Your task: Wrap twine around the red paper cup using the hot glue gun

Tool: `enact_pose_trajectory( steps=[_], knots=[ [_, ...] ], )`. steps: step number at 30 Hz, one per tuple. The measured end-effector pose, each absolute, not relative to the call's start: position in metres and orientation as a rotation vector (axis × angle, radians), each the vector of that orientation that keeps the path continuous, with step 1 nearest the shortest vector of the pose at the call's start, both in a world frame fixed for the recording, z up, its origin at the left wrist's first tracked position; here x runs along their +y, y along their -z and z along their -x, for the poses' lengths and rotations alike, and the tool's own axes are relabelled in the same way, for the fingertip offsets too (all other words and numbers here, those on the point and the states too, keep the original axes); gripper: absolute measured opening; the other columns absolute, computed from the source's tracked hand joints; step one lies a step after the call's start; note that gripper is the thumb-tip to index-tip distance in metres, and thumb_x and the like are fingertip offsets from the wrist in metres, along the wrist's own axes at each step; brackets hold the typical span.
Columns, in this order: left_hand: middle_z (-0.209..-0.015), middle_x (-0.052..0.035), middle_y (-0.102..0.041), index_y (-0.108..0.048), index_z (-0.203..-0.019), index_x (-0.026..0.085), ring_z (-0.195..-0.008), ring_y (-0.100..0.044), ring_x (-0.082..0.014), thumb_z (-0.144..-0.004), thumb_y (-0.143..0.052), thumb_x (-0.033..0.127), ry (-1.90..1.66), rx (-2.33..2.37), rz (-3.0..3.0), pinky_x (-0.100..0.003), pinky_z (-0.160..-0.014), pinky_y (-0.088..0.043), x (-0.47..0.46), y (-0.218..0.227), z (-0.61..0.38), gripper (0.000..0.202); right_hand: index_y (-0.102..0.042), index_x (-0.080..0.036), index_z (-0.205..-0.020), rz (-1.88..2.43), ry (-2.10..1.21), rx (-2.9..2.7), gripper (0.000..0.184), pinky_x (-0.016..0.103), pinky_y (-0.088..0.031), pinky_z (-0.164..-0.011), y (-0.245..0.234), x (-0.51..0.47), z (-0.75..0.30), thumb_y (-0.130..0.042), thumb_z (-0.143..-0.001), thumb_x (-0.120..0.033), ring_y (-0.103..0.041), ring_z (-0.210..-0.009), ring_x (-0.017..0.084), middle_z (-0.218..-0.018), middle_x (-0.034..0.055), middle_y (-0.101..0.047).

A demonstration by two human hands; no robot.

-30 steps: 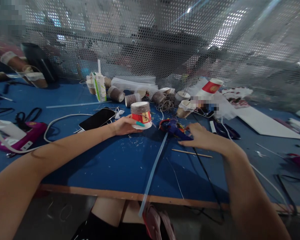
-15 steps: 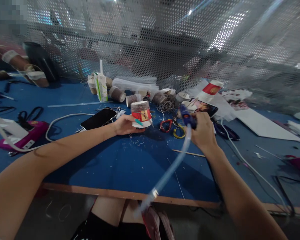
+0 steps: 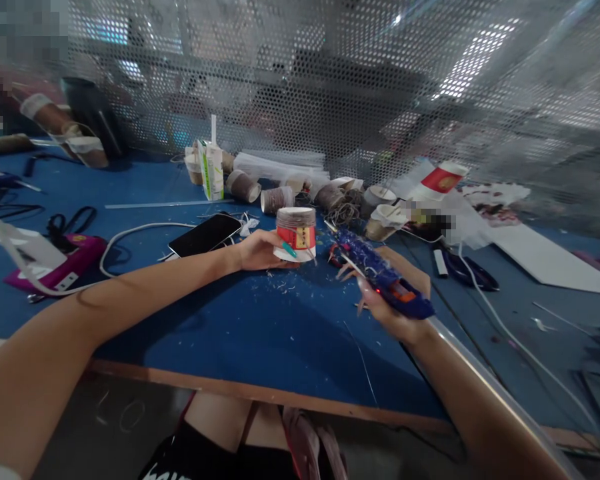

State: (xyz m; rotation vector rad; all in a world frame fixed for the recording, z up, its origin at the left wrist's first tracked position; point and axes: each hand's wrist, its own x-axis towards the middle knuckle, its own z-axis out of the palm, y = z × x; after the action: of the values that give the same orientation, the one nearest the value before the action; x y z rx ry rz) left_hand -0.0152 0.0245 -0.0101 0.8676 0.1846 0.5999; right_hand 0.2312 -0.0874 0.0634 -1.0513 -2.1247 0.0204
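Note:
My left hand point(image 3: 265, 250) is closed around a red and white paper cup point(image 3: 296, 239), held upside down just over the table. Grey-brown cord is wound about the cup's upper part. In my right hand point(image 3: 397, 303) is a blue hot glue gun point(image 3: 380, 270), its nozzle pointing up and left toward the cup but apart from it. A long clear glue stick point(image 3: 485, 373) runs out of the gun's rear over my right forearm. A small red light shows on the gun. Behind its nozzle, the scissors' red handles are mostly hidden.
Behind the cup lie several cord-wound cups point(image 3: 277, 199), a tangle of cord point(image 3: 344, 208) and a drink carton point(image 3: 211, 170). A black phone point(image 3: 206, 235) rests left, near a purple power strip point(image 3: 55, 267). White board point(image 3: 545, 257) lies right; a perforated metal screen point(image 3: 290, 87) stands behind.
My right hand has turned the glue gun from pointing away to pointing left toward the cup. The glue stick has swung from the front edge onto my right forearm. My left hand keeps the cup.

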Motion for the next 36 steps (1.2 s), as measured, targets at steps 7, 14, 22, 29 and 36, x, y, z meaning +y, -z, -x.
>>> enact_pose_trajectory(
  steps=[7, 14, 22, 29, 36],
  knots=[
    [-0.106, -0.0071, -0.078, -0.069, -0.116, 0.018, -0.099, -0.072, -0.0229, -0.063, -0.073, 0.020, -0.608, 0.222, -0.949, -0.042, -0.104, -0.045, 0.020, 0.007, 0.014, 0.053, -0.059, -0.025, -0.075, 0.919, -0.014, -2.195, 0.010, 0.032, -0.047, -0.058, -0.062, -0.091, -0.223, -0.063, -0.081, -0.019, -0.058, -0.059, 0.017, -0.070, -0.0003, -0.062],
    [-0.105, -0.0067, -0.078, -0.071, -0.113, 0.017, -0.100, -0.072, -0.0233, -0.063, -0.075, 0.021, -0.604, 0.194, -0.971, -0.043, -0.106, -0.044, 0.021, 0.007, 0.013, 0.050, -0.055, -0.024, -0.070, 0.952, 0.025, -2.217, 0.013, 0.028, -0.041, -0.058, -0.054, -0.085, -0.226, -0.060, -0.079, -0.016, -0.052, -0.058, 0.014, -0.067, -0.0018, -0.055],
    [-0.100, -0.0076, -0.079, -0.072, -0.107, 0.016, -0.096, -0.072, -0.0235, -0.061, -0.077, 0.021, -0.622, 0.187, -0.983, -0.042, -0.102, -0.047, 0.020, 0.008, 0.011, 0.047, -0.044, -0.024, -0.064, 0.996, -0.006, -2.208, 0.022, 0.028, -0.035, -0.055, -0.055, -0.084, -0.224, -0.060, -0.078, -0.018, -0.046, -0.053, 0.012, -0.061, -0.0040, -0.046],
    [-0.099, -0.0084, -0.079, -0.072, -0.106, 0.016, -0.096, -0.072, -0.0248, -0.062, -0.076, 0.020, -0.629, 0.203, -1.001, -0.044, -0.103, -0.046, 0.020, 0.009, 0.011, 0.044, -0.035, -0.025, -0.064, 1.003, -0.025, -2.204, 0.028, 0.028, -0.031, -0.053, -0.057, -0.085, -0.222, -0.059, -0.077, -0.018, -0.037, -0.050, 0.011, -0.059, -0.0051, -0.038],
    [-0.099, -0.0087, -0.079, -0.073, -0.106, 0.016, -0.095, -0.072, -0.0237, -0.061, -0.078, 0.021, -0.629, 0.209, -0.986, -0.042, -0.101, -0.047, 0.019, 0.008, 0.012, 0.046, -0.034, -0.025, -0.063, 1.049, -0.037, -2.178, 0.029, 0.029, -0.031, -0.053, -0.057, -0.087, -0.222, -0.059, -0.075, -0.018, -0.039, -0.050, 0.012, -0.057, -0.0052, -0.039]
  ],
)
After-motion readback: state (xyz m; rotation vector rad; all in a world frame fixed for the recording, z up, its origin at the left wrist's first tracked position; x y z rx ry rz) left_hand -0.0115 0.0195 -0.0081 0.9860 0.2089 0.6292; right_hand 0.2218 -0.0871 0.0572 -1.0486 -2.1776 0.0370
